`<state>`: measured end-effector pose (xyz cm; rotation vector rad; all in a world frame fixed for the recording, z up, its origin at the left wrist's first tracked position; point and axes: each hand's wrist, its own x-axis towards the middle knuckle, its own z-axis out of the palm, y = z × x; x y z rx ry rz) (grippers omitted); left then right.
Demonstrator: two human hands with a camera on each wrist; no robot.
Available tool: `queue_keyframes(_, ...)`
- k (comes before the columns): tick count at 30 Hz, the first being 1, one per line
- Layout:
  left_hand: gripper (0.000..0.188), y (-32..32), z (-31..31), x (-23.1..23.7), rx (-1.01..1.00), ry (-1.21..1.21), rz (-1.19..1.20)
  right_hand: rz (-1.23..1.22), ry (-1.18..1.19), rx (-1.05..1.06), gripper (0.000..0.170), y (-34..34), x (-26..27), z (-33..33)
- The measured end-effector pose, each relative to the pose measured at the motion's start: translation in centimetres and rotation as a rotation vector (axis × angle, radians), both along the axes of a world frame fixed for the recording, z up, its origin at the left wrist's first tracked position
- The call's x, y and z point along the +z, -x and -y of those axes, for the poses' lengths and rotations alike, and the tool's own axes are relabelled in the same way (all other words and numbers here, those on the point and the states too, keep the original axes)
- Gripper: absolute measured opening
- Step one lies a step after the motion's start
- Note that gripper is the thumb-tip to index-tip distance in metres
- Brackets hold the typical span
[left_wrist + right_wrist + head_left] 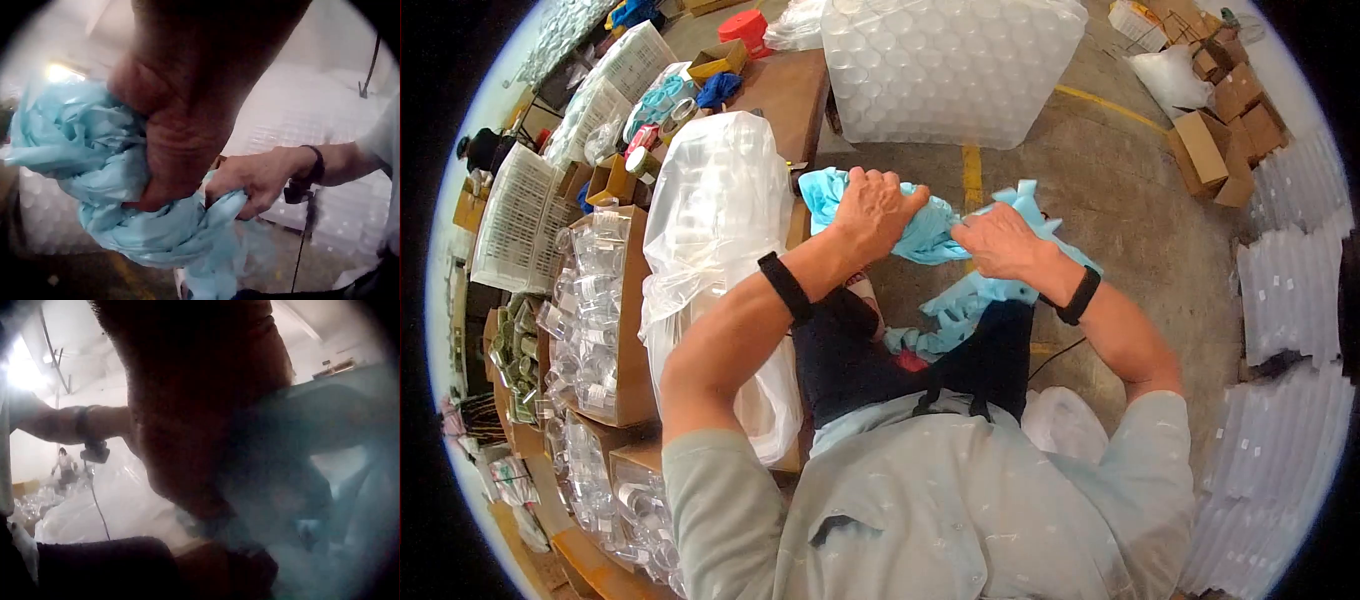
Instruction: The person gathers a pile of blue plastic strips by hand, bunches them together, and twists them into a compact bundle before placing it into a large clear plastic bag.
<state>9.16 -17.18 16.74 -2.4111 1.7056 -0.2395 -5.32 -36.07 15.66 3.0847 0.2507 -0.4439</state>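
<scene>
Your head camera looked forward and down over your lap [845, 370] and the floor [1140, 190] (it stood farthest back, with the widest reach). Your left wrist camera [94, 452] hung beneath its wrist, close to your left hand [178, 144], and faced across to your right hand [247, 181]. Your right wrist camera [297, 192] sat so near your right hand that the hand blocked the middle, with your left forearm [47, 422] beyond. All three views shared the blue bundle [930, 235]; the first two shared both hands.
</scene>
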Motion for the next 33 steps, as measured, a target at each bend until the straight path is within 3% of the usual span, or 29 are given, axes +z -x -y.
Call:
queue_keyframes(2,0.066,-0.3,-1.0,0.4,-0.042,-0.049,-0.082,0.28,-0.031,0.147,0.006,0.2,-1.3,0.9)
queue_keyframes(3,0.054,-0.3,-1.6,0.5,-0.056,-0.034,-0.129,0.377,-0.069,0.171,0.005,0.3,-2.1,1.1)
queue_keyframes(6,0.058,-0.5,-3.1,0.3,-0.068,-0.134,-0.261,0.559,-0.136,0.256,0.007,0.7,-3.1,0.5)
queue_keyframes(7,0.075,-0.2,-3.6,0.7,-0.083,-0.189,-0.318,0.602,-0.127,0.277,0.008,0.8,-3.5,0.1)
queue_keyframes(8,0.075,0.0,-3.7,0.9,-0.083,-0.195,-0.321,0.6,-0.134,0.274,0.008,0.9,-3.7,-0.2)
queue_keyframes(10,0.078,0.3,-3.8,1.2,-0.16,-0.391,-0.61,0.722,-0.214,0.379,0.01,0.9,-4.1,-0.6)
queue_keyframes(12,0.082,0.9,-4.3,0.5,-0.227,-0.375,-0.656,0.721,-0.268,0.405,0.015,1.1,-4.8,-1.1)
queue_keyframes(14,0.086,2.4,-4.6,0.5,-0.309,-0.374,-0.894,0.689,-0.476,0.461,0.019,2.0,-6.1,-1.6)
queue_keyframes(16,0.088,3.0,-5.4,0.0,-0.317,-0.421,-0.933,0.62,-0.58,0.401,0.022,3.6,-7.5,-2.2)
queue_keyframes(18,0.088,3.6,-7.0,-1.6,-0.401,-0.245,-1.165,0.343,-0.898,0.189,0.023,5.6,-9.0,-2.7)
queue_keyframes(20,0.087,4.4,-7.5,-1.7,-0.368,-0.264,-1.201,0.288,-0.976,0.154,0.03,6.9,-10.6,-2.8)
queue_keyframes(22,0.087,4.7,-7.9,-2.8,-0.407,-0.056,-1.364,-0.141,-1.526,-0.229,0.03,8.7,-11.9,-3.5)
queue_keyframes(24,0.085,4.7,-7.9,-3.8,-0.397,-0.068,-1.456,-0.111,-1.684,-0.3,0.038,10.1,-13.7,-3.7)
queue_keyframes(26,0.084,4.9,-7.4,-3.5,-0.21,0.011,-1.623,-0.016,-1.752,-0.423,0.04,10.9,-14.5,-4.1)
queue_keyframes(28,0.084,5.0,-6.4,-3.2,-0.258,0.07,-1.581,0.103,-1.776,-0.539,0.042,11.0,-15.2,-4.6)
queue_keyframes(31,0.083,4.7,-5.4,-2.4,-0.101,0.226,-1.563,0.248,-1.782,-0.662,0.045,9.9,-16.1,-5.2)
queue_keyframes(32,0.082,4.7,-4.8,-2.2,-0.122,0.328,-1.602,0.218,-1.855,-0.656,0.045,9.4,-16.8,-5.2)
queue_keyframes(33,0.079,4.2,-4.3,-2.6,-0.109,0.411,-1.597,0.025,-2.05,-0.583,0.05,8.8,-18.1,-4.7)
